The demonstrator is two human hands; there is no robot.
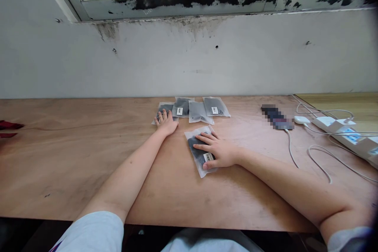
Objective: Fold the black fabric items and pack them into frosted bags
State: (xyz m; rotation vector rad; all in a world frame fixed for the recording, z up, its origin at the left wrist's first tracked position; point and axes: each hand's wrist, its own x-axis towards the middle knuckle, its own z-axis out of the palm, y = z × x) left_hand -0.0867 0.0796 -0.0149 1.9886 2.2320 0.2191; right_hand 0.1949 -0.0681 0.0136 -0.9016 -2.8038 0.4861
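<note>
My left hand (pixel 167 123) lies with fingers spread on a frosted plastic pouch (pixel 165 106) holding something dark, at the left end of a row by the wall. Nearer to me, a larger-looking frosted pouch (pixel 197 153) with a white barcode label lies flat. My right hand (pixel 220 151) rests on its right half, fingers apart and thumb beside the label. Behind it, other pouches in the row overlap: a labelled pouch (pixel 186 104), a pouch with no label showing (pixel 200 112), and another labelled pouch (pixel 220 104) at the right. The contents are blurred by the frosted plastic.
On the wooden table (pixel 88 157), a pixelated dark device (pixel 277 117) with a cable lies to the right. Beyond it are a white charger (pixel 301 120), a power strip (pixel 348 132) and loose white cables. Dark red items (pixel 10 125) lie at the left edge. A wall (pixel 147 59) rises behind.
</note>
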